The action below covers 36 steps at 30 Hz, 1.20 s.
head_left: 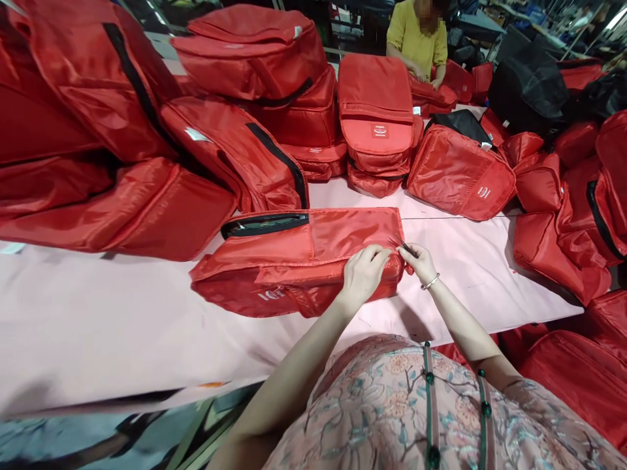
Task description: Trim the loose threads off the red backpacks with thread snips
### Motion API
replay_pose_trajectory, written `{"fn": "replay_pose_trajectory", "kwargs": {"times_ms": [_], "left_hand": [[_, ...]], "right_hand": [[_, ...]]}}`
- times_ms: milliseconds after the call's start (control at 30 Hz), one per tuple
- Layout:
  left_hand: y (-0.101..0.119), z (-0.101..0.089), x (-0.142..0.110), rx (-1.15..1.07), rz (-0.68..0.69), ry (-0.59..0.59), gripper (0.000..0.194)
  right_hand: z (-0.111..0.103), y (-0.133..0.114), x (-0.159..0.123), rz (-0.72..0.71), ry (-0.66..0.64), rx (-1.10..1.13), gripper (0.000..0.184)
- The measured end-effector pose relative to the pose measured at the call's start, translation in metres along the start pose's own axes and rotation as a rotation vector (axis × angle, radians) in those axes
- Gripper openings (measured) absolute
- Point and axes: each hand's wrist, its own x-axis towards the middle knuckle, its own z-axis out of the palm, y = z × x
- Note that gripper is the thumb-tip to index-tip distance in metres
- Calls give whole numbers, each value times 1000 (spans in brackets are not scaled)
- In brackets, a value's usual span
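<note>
A red bag [347, 232] lies on its side on the pale pink cloth, with a black zipper [267, 225] along its upper left part and a white print on its near side. At its right end, my left hand [365, 273] is closed on the seam edge, fingertips pinched together. My right hand [421, 262] grips small dark thread snips [407, 249], their tips pointing up and left just beside the bag's corner. Fine threads seem to stick up near the snips. Whether the blades touch a thread is too small to tell.
Pink cloth [122, 307] covers the table. Red bags [147, 202] heap up at the left, and a stack of bags [376, 98] stands behind. More bags [553, 254] lie at the right. Across the table a person in a yellow top [416, 39] handles another red bag.
</note>
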Motion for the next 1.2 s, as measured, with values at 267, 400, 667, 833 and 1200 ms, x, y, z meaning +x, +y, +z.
{"fn": "replay_pose_trajectory", "kwargs": {"times_ms": [267,400,667,833,1200], "left_hand": [[-6,10,21,158,273,-201,30],[-7,17,22,98,331,-186,27],[-15,24,-13,68,156,105,20],[-2,23,-20,142,41,242,14],[1,27,-22,143,18,285,10]], "right_hand": [[2,9,2,86,90,217,50],[1,9,5,89,62,327,45],[1,2,0,47,55,258,52],[-20,-17,-11,54,-47,126,62],[-39,-26,-13,10,-268,-341,42]]}}
